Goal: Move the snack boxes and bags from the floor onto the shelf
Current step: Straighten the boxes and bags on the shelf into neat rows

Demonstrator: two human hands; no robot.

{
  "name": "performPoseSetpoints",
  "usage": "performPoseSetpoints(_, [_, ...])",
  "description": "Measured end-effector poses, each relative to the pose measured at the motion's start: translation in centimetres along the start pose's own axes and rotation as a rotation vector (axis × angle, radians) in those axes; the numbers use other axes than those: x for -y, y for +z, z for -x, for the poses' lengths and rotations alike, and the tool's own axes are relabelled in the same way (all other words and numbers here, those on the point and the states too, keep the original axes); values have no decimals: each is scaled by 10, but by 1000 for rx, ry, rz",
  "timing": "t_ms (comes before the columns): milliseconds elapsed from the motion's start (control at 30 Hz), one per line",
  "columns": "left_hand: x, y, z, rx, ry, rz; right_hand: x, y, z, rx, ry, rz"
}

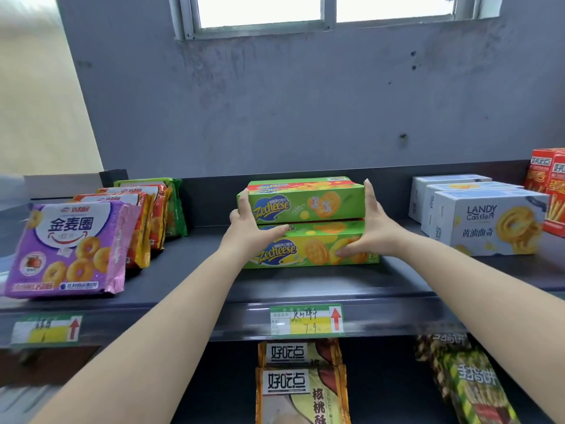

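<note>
shelf (305, 280): dark grey top tier, runs full width under a grey wall and a window. Second tier visible below.
white boxes (489, 221): three "LANDY Castle" cookie boxes in a row at the right, on the top tier.
purple bag (67, 249): ring-cookie bag, front of a row at the left that leans back. Orange bags (146, 221) and a green one (177, 206) behind it.
upper Zecheese box (305, 203): green, stacked on the lower box, middle of the top tier, sitting a little further back than the lower one. Another box edge shows behind its top, red and yellow print.
lower Zecheese box (312, 249): green, flat on the shelf, front face toward camera.
left hand (250, 224): fingers up along the left end of the upper box, thumb lying across the lower box's top front edge.
right hand (373, 228): fingers straight up against the right end of the upper box, thumb down on the lower box's front face.
hands overall: apart, pressing the stack from both ends.
red boxes (550, 185): far right edge, upright, partly cut off.
lower tier: orange-brown bags (301, 384) at centre, green patterned bags (470, 384) to the right.
price tags (306, 320): green/yellow with red arrows, on the shelf lip, one centre, one left.
</note>
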State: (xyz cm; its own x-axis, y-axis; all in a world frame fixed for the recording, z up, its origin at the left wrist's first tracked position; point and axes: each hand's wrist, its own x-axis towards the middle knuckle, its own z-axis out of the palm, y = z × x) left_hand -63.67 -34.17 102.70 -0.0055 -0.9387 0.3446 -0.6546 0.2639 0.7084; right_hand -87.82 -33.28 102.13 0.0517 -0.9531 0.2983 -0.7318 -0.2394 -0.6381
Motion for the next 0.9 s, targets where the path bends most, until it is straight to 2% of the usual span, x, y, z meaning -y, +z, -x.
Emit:
performPoseSetpoints(367, [3, -1, -1, 26, -3, -92, 5, -1, 0, 8, 0, 114])
performPoseSetpoints(533, [0, -3, 6, -58, 40, -311, 20, 0, 11, -22, 38, 345])
performPoseSetpoints(600, [-2, -5, 9, -69, 48, -283, 26, 1, 19, -63, 55, 366])
performPoseSetpoints(767, [1, -3, 28, 50, 41, -143, 30, 13, 41, -81, 56, 290])
performPoseSetpoints(900, [4, -1, 42, 82, 105, -147, 33, 18, 52, -124, 89, 264])
